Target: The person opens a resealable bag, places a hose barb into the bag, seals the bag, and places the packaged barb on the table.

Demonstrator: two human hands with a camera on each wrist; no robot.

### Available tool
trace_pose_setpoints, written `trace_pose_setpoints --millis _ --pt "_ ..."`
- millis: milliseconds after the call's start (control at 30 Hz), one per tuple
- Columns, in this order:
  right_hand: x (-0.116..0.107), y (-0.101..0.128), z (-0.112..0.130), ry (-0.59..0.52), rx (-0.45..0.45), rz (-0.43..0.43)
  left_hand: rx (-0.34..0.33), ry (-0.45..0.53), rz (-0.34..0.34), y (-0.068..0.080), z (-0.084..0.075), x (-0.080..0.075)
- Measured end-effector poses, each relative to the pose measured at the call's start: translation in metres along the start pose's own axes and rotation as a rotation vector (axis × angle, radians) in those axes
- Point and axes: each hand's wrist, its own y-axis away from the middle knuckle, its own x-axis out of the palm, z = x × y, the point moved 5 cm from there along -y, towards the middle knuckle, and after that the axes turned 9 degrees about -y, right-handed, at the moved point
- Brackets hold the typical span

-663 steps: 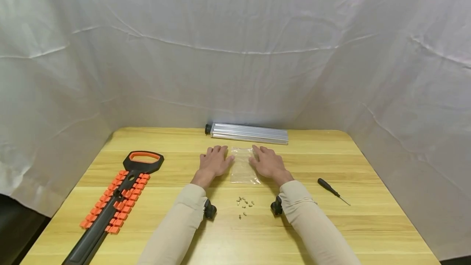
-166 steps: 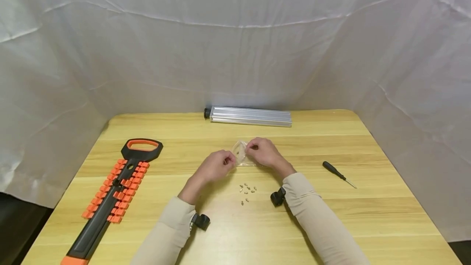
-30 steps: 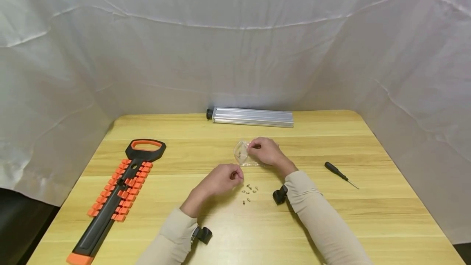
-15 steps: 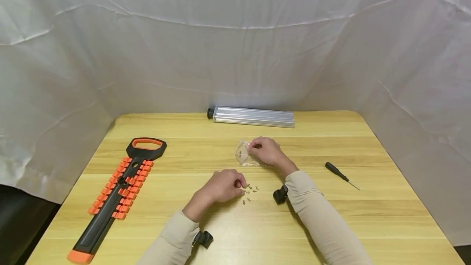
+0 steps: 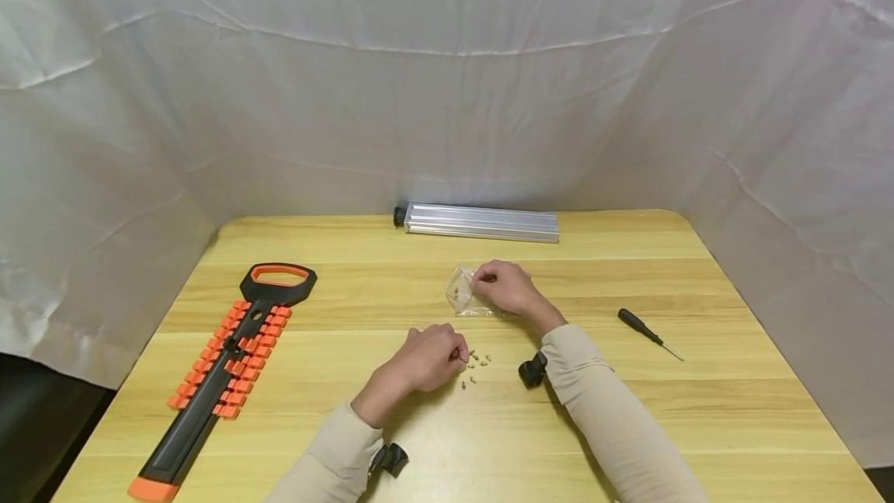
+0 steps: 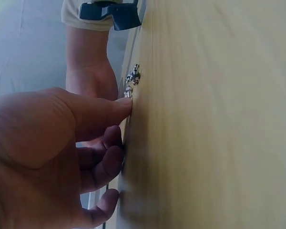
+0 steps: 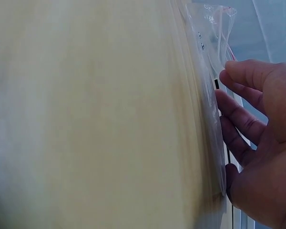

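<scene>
**Hands at the screws and the bag**

The left hand (image 5: 424,359) rests curled on the table (image 5: 698,425), fingertips (image 6: 125,106) down at the near edge of the small screws (image 5: 475,363); whether it pinches one cannot be told. Beyond it, the right hand (image 5: 504,286) pinches the clear plastic bag (image 5: 459,295), which lies just left of its fingers
</scene>
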Motion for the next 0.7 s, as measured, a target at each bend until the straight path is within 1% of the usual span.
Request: trace_pose_setpoints --millis 167,300,467,700 --pt "0.0 -0.001 -0.001 -0.007 0.02 0.007 0.002 -0.024 -0.003 0.0 0.0 0.001" --pt "0.001 -0.001 -0.004 -0.006 0.023 0.004 0.007 0.004 -0.062 -0.004 0.002 -0.001" --pt "0.001 -0.001 -0.002 0.003 0.015 0.0 -0.007 0.059 -0.15 -0.009 0.006 -0.01" --pt "0.0 -0.001 -0.001 0.003 0.015 0.0 -0.057 0.119 -0.207 -0.016 0.018 -0.022"
